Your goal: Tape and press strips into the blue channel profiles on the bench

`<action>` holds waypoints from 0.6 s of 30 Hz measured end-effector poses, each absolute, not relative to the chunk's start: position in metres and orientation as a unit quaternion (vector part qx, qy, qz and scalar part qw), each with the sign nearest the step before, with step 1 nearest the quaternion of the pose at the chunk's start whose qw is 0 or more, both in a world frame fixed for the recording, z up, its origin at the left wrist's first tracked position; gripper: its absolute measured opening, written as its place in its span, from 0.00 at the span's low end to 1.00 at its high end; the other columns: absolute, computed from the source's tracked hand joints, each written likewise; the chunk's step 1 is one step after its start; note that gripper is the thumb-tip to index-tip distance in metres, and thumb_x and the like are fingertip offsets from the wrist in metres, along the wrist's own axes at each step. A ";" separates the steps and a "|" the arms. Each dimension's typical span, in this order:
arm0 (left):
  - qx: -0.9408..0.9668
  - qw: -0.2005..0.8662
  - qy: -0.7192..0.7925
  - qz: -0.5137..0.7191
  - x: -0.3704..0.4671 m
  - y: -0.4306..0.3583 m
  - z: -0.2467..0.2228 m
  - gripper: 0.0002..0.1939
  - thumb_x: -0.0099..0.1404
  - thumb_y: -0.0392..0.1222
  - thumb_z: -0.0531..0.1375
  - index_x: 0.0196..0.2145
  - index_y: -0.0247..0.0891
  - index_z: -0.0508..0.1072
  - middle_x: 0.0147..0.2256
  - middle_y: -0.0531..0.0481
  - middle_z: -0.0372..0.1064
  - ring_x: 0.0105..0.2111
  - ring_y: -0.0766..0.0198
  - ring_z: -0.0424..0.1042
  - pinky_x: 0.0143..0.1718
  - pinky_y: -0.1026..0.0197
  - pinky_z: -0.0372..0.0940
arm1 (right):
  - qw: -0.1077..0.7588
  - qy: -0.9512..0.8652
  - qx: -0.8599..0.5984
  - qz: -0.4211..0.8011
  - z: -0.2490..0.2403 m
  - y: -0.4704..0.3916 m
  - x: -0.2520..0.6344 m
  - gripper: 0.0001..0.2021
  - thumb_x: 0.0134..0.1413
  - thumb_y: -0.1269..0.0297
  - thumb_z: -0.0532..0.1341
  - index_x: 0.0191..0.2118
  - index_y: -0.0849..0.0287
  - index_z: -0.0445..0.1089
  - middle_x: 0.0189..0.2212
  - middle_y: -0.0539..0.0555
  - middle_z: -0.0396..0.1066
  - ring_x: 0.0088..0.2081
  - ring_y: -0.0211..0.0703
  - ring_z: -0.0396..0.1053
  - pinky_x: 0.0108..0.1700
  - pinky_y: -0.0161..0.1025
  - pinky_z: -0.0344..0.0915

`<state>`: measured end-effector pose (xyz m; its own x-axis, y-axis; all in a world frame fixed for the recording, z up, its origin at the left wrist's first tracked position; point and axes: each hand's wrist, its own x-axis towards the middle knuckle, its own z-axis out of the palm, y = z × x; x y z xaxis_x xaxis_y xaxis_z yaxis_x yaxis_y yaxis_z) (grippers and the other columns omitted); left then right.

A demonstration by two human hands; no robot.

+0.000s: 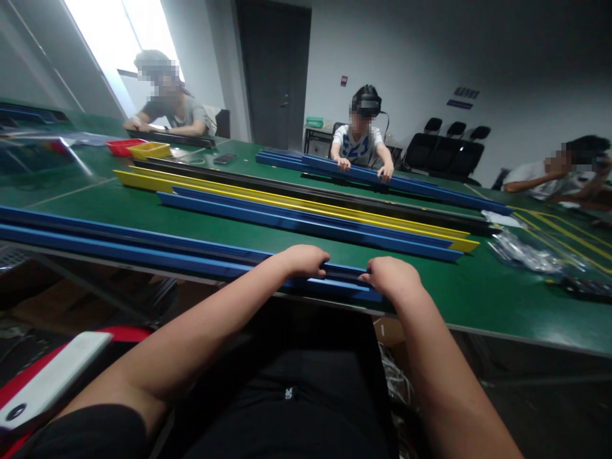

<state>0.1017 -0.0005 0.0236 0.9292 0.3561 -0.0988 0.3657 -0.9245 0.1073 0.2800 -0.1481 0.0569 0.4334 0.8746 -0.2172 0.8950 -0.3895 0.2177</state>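
A long blue metal channel [119,250] lies along the near edge of the green table, reaching out of view on the left. My left hand [306,260] is closed over it near its right part, thumb and fingers curled against the channel. Close to the channel's right end, my right hand [389,275] also grips it with bent fingers. A short stretch of channel shows between the two hands. Parts of the fingers of both hands are hidden behind the knuckles. Just beyond lies another blue channel [306,223], with a yellow channel [268,199] alongside it.
Black rails [229,178] lie past the yellow channel on the green table [507,299]. Across it, a person [358,137] handles a blue channel [430,189]. Red [125,146] and yellow trays [150,150] stand far left. Clear plastic bags [526,250] lie right. Two other people sit around.
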 end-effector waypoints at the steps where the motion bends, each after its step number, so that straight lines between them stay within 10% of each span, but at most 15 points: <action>1: 0.979 0.060 0.188 -0.044 0.104 -0.001 0.024 0.14 0.60 0.50 0.59 0.41 0.43 0.75 0.40 0.43 0.77 0.39 0.53 0.75 0.34 0.59 0.65 | 0.153 0.532 0.832 -0.031 0.055 -0.148 0.278 0.18 0.57 0.49 0.59 0.43 0.56 0.77 0.43 0.61 0.76 0.45 0.51 0.74 0.44 0.44 0.67; 18: 0.983 0.034 0.170 -0.065 0.155 -0.028 0.025 0.16 0.62 0.52 0.58 0.41 0.40 0.76 0.40 0.40 0.78 0.39 0.52 0.77 0.35 0.58 0.68 | 0.123 0.530 0.839 -0.014 0.053 -0.150 0.265 0.14 0.58 0.62 0.57 0.43 0.60 0.78 0.43 0.66 0.77 0.44 0.55 0.75 0.45 0.47 0.69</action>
<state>0.1550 -0.0275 0.0251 0.9341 0.3292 -0.1384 0.3379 -0.9401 0.0443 0.2655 -0.1497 0.0533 0.4382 0.8856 -0.1538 0.8924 -0.4082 0.1923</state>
